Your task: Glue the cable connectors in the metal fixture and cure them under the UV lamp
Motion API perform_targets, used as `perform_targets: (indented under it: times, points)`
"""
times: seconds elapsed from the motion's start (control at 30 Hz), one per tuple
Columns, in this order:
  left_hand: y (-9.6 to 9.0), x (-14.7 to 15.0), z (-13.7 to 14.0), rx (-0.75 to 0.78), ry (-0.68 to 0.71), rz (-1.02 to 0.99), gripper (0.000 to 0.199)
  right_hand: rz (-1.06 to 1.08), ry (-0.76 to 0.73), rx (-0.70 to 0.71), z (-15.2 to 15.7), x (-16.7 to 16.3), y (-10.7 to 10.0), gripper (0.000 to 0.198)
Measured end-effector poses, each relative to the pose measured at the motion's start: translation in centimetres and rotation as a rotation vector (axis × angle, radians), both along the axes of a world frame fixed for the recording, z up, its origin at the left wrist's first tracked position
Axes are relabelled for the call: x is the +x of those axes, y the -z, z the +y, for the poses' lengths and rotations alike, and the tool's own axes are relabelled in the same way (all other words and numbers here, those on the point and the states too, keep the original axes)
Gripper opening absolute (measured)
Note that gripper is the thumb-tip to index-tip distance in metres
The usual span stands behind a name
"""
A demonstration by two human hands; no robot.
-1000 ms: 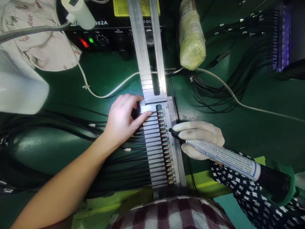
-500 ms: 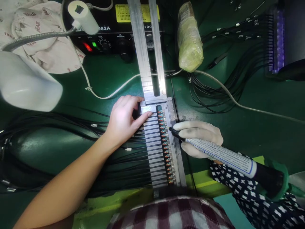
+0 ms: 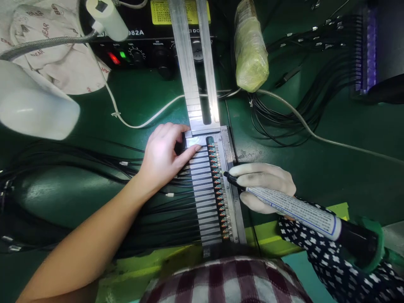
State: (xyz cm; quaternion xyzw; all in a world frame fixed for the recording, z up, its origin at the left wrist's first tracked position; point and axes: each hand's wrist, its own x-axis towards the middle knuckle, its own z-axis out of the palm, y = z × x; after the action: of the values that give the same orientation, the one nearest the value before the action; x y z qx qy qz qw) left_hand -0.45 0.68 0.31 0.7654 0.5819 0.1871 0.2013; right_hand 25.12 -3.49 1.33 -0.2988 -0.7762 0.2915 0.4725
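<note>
A metal fixture [image 3: 201, 185] lies in front of me, holding a row of small green-and-orange cable ends with metal connectors [image 3: 218, 182]. Black cables run leftward out of its slots. My bare left hand [image 3: 162, 152] grips the fixture's far left corner, thumb on top and fingers at its edge. In my right hand [image 3: 268, 179], which wears white finger covers, is a glue syringe [image 3: 293, 207] with a printed label and a green cap at its rear. The syringe's dark tip points left, close beside the connectors around the middle of the row; whether it touches them I cannot tell.
A black dispenser box [image 3: 148, 57] with lit switches stands behind. A second slotted metal bar [image 3: 189, 80] lies beyond the fixture. A yellowish wrapped bundle [image 3: 251, 63], a white lamp head [image 3: 38, 103] and a thin pale cord [image 3: 151, 123] surround the work. Black cables [image 3: 280, 126] lie right.
The syringe tip has moved slightly along the row toward me. My left hand keeps its grip on the fixture. The whole view has shifted a little.
</note>
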Motion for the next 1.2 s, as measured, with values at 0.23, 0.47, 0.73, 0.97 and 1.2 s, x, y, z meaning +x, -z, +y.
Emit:
perform_targets:
  times: [0.23,0.47,0.73,0.97,1.2]
  points:
    - [-0.06,0.09,-0.04,-0.002,-0.013,0.016,0.036,0.003,-0.027,-0.014,0.16,0.04,-0.19,0.021]
    - [-0.09,0.08,-0.05,-0.008,-0.011,0.005,0.035,0.021,-0.031,0.009,0.23,-0.06,-0.23,0.016]
    - [-0.13,0.08,-0.02,-0.011,-0.012,0.013,0.035,0.013,-0.034,-0.009,0.12,0.13,-0.12,0.018]
    - [-0.12,0.08,-0.07,0.011,-0.010,0.015,0.034,0.035,-0.046,-0.005,0.35,0.00,-0.17,0.018]
    - [0.02,0.06,-0.07,0.022,-0.015,0.030,0.034,0.071,-0.059,-0.046,0.39,-0.16,-0.16,0.019]
